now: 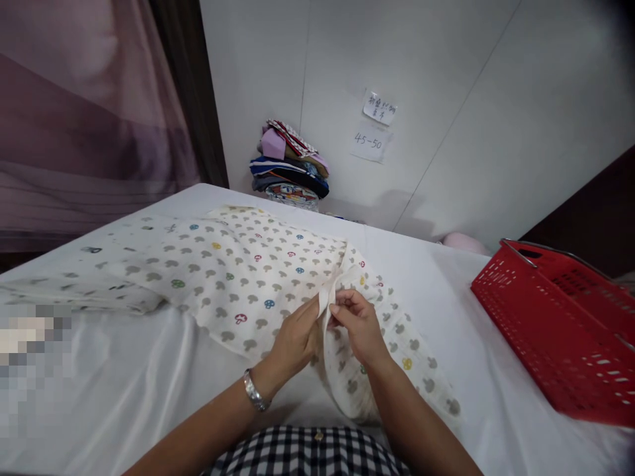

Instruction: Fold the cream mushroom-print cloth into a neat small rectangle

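A thin cream cloth point(253, 277) printed with grey and coloured mushrooms lies spread across the white-covered table. Its right part is raised into a fold near the middle, where both hands meet. My right hand point(358, 324) pinches the hemmed edge between thumb and fingers. Just beside it, my left hand point(296, 336) is closed on the same edge, its fingertips partly hidden behind the cloth. A silver bracelet point(254, 391) circles my left wrist. To the right of the fold, another part of the cloth slopes down toward the table's front.
On the right stands a red perforated plastic basket point(536, 330) with metal handles. Folded clothes point(290, 165) are stacked at the back by the wall, below paper notes point(371, 141). A pinkish curtain point(89, 119) hangs at the left. A pink rounded thing point(465, 242) shows behind the table's far edge.
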The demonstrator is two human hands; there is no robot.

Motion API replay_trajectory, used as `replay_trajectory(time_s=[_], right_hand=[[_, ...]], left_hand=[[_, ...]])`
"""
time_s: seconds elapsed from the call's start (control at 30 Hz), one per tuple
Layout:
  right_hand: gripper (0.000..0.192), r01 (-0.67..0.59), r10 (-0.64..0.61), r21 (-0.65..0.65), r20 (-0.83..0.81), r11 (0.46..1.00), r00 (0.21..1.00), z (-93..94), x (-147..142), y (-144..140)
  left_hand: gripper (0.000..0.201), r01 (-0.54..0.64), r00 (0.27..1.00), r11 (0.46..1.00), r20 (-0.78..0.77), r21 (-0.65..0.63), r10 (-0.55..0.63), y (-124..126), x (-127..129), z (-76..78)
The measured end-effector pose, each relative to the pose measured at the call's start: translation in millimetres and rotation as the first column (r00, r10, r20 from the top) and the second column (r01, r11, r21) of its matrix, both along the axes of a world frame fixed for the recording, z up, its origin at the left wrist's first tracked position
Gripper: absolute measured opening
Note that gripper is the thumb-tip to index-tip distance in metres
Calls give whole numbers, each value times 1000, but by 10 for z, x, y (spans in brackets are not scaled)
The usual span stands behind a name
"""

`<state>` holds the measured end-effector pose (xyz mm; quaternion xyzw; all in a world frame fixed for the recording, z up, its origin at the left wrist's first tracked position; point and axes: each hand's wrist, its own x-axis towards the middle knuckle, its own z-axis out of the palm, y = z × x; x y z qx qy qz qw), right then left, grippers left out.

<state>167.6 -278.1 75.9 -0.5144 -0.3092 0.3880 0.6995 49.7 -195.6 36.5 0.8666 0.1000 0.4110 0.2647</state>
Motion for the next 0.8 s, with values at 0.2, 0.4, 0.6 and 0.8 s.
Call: replay_trajectory(time_s=[0.2,0.4,0.6,0.8], right_hand=[[17,48,-48,-10,3,999,999,-6,37,-16],[18,6,-4,-44,36,999,999,11,-18,4],[24,64,-64,6,237,998,969,-52,-58,-14],[50,67,-72,33,653,997,754,-26,-48,-170]], left_hand=[[67,-71,997,997,-28,25,72,-10,-31,-83],[52,-88,988,996,-127,-12,86,-88,-53,-28],[56,31,989,858,-110,-513,-101,-162,-58,169],[76,253,940,506,85,-825,-331,-269,36,305]])
